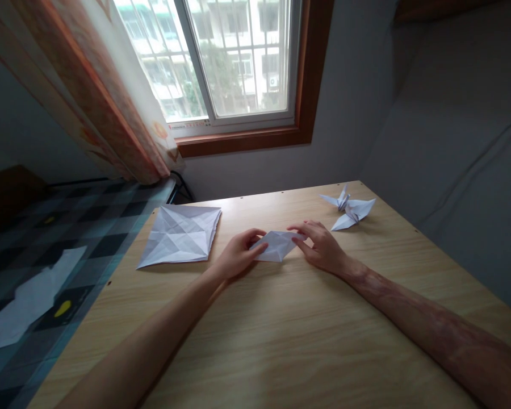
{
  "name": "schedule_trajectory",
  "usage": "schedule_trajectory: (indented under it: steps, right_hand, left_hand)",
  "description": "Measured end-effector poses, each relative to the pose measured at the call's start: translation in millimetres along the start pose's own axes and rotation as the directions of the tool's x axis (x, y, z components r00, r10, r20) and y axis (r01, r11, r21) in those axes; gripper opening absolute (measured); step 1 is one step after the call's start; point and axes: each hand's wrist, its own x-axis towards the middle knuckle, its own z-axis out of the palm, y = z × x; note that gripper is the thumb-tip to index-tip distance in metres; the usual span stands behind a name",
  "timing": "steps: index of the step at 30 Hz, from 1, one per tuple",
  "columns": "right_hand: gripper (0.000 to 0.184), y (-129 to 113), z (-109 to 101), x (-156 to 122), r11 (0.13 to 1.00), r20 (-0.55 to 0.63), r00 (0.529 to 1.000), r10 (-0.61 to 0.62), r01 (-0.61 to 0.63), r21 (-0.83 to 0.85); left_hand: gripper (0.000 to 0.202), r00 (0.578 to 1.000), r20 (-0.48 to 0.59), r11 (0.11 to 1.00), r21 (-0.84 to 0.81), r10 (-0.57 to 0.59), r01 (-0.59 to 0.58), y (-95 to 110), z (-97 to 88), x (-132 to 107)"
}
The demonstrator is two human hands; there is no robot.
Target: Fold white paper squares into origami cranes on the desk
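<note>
A folded sheet of white paper [276,245] is held between my two hands over the middle of the table. My left hand [239,253] pinches its left corner, thumb on top and fingers behind. At the right corner, my right hand [321,245] grips the paper between thumb and fingers. Crease lines run across the paper's face, and its lower edge comes to a point. Behind my right hand lie white origami cranes [351,215] with their wings spread. To the left of my left hand is a stack of creased square paper sheets [179,234].
The wooden table [281,341] reaches toward the wall under the window [242,62]. A bed with a checked cover [111,238] stands along the left side, with white paper pieces [38,298] on it. A curtain [93,85] hangs at the upper left.
</note>
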Motion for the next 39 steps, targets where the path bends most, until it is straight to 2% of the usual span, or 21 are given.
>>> schedule_trajectory:
  steps: [2, 4, 6, 9, 14, 19, 25, 33, 39]
  right_hand:
    - [0.023, -1, 0, 1, 0.999, 0.076, 0.997, -0.030, 0.033, -0.040]
    - [0.019, -2, 0, 3, 0.994, 0.141, 0.988, -0.066, 0.078, -0.082]
    - [0.020, -3, -1, 3, 0.989, 0.162, 0.983, -0.086, 0.104, -0.107]
    - [0.032, -7, -3, 3, 0.986, 0.157, 0.980, -0.121, 0.137, -0.093]
    - [0.045, -14, -6, 2, 0.970, 0.242, 0.940, -0.241, 0.243, 0.023]
    - [0.052, -17, -7, 1, 0.956, 0.318, 0.905, -0.281, 0.294, 0.010]
    - [0.046, -18, -8, 1, 0.941, 0.341, 0.883, -0.324, 0.339, 0.015]
    - [0.036, -19, -7, 0, 0.957, 0.345, 0.899, -0.271, 0.291, -0.006]
    - [0.036, -18, -7, 0, 0.943, 0.327, 0.890, -0.319, 0.331, 0.019]
  left_hand:
    - [0.033, 0.997, -0.058, 0.984, 0.170, 0.057, -0.046, -4, 1.6, -2]
    - [0.028, 0.981, -0.114, 0.920, 0.379, 0.157, -0.103, -7, 3.2, -4]
    - [0.022, 0.965, -0.093, 0.827, 0.538, 0.246, -0.159, -8, 4.7, -5]
    - [0.028, 0.954, -0.002, 0.741, 0.631, 0.299, -0.230, -7, 6.2, -6]
    - [0.026, 0.938, 0.073, 0.752, 0.579, 0.338, -0.316, -4, 4.4, -5]
    - [0.022, 0.929, 0.134, 0.790, 0.492, 0.345, -0.365, -7, 0.5, -2]
    - [0.025, 0.924, 0.121, 0.850, 0.365, 0.362, -0.380, -12, -1.3, 1]
    - [0.021, 0.912, 0.152, 0.850, 0.330, 0.382, -0.411, -13, -8.9, 1]
    - [0.016, 0.905, 0.192, 0.815, 0.392, 0.381, -0.426, -5, -8.6, -4]
